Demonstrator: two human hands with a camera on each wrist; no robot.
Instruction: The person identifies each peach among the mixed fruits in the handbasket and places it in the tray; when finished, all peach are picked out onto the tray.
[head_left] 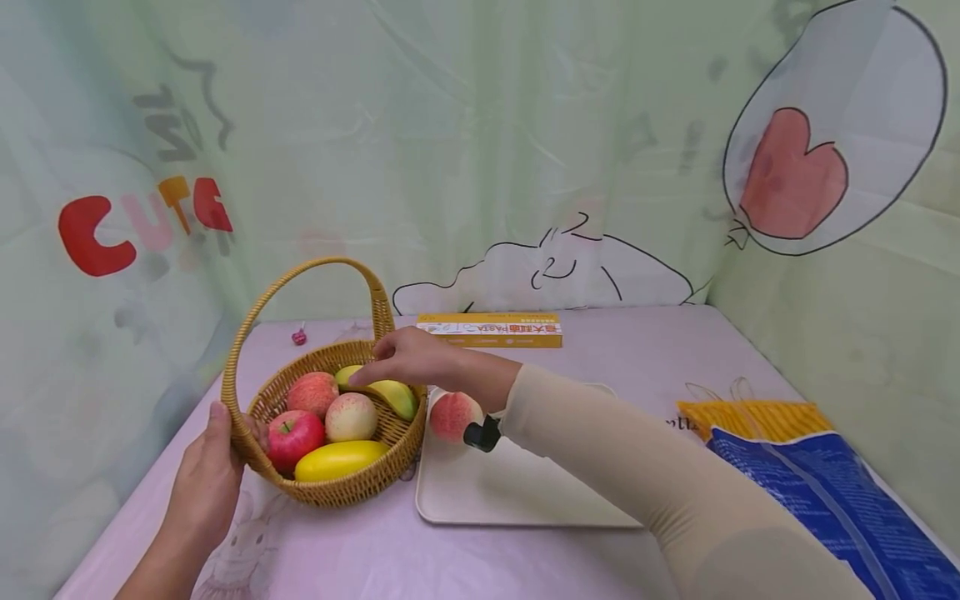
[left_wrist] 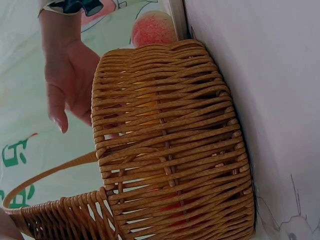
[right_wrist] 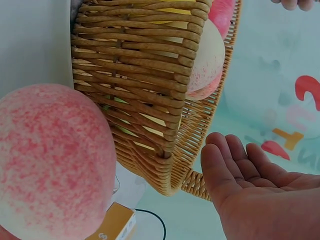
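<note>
A wicker basket (head_left: 352, 496) with a tall arched handle stands on the left of the table. My left hand (head_left: 198, 483) grips its side where the handle meets the rim, thumb outside and fingertips inside. Within lie a red apple (head_left: 295, 442), a pinkish-red fruit (head_left: 311, 392), a pale peach (head_left: 351, 417), a smooth yellow fruit (head_left: 341, 461) and yellow-green fruit (head_left: 397, 398) at the back right. Over that back right side hovers my right hand (head_left: 412, 354); in the right wrist view its fingers (right_wrist: 235, 160) are loosely extended and hold nothing.
A pink peach (head_left: 453, 415) sits on a cream tray (head_left: 525, 492) right of the basket. Behind stands a yellow pasta box (head_left: 491, 330), and a wrapped lollipop (head_left: 299, 337) lies back left. A blue and yellow bag (head_left: 810, 492) lies at the right.
</note>
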